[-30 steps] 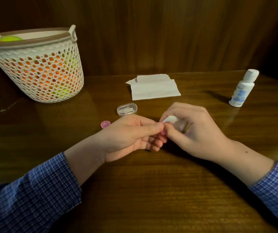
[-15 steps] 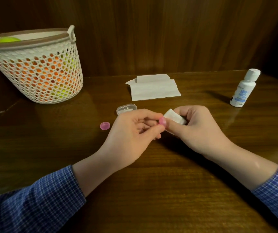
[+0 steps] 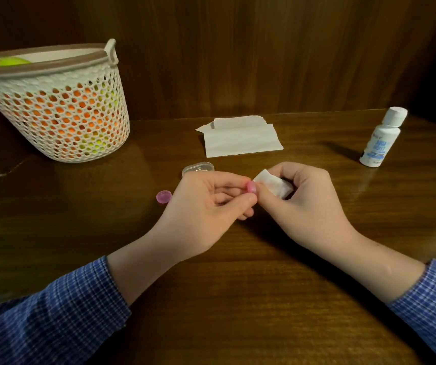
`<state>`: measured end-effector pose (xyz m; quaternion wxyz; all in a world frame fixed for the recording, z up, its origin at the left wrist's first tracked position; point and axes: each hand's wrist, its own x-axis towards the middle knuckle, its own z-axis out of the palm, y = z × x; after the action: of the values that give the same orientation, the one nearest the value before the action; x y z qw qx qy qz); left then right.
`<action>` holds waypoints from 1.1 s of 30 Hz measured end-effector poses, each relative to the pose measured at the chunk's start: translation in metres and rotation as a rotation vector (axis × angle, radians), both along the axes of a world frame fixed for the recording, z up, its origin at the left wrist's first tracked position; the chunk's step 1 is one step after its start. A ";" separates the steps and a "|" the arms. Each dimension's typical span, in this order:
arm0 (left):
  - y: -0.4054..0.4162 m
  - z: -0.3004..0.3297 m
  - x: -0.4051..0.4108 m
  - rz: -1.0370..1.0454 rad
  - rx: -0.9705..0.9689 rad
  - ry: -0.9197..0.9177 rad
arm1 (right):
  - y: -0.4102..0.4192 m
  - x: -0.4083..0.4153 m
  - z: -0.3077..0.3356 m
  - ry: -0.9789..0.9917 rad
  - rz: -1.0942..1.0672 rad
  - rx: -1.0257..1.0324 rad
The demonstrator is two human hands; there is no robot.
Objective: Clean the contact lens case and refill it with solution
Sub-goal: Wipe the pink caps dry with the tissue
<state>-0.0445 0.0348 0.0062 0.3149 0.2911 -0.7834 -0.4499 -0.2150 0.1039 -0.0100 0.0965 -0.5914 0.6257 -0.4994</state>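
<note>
Fingers of the left hand [image 3: 206, 204] pinch a pink cap [image 3: 251, 187]; the right hand [image 3: 303, 196] grips folded tissue [image 3: 270, 184] beside it — too light a pinch, and wiping could flick it onto the worktop [image 3: 238, 299].

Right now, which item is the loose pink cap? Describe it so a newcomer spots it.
Start at the white basket on the table's far left. Come toward the left hand; the pink cap lies flat on the wood beside it. Unlike the pink piece pinched in the fingers, nothing touches it.

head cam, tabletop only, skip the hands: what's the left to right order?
Basket → loose pink cap → clear case → pink cap held in the fingers → solution bottle. Tissues left out: they overlap.
</note>
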 end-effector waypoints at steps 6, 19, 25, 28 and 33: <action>-0.006 0.002 0.004 -0.104 0.165 -0.064 | -0.001 -0.004 0.003 0.340 0.059 -0.179; -0.013 0.004 0.009 -0.290 0.515 -0.081 | -0.001 -0.014 0.012 0.429 0.289 -0.146; -0.009 -0.002 0.001 -0.142 0.290 -0.110 | -0.003 -0.011 0.011 0.272 0.154 -0.016; -0.007 -0.006 0.002 -0.049 0.014 -0.065 | -0.007 -0.013 0.012 0.024 0.132 0.152; -0.003 -0.010 0.003 -0.027 -0.185 -0.070 | -0.007 -0.010 0.010 -0.250 0.201 0.353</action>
<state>-0.0413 0.0318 -0.0034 0.3067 0.2658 -0.8360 -0.3693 -0.2252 0.0973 -0.0001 0.3242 -0.5580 0.6245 -0.4398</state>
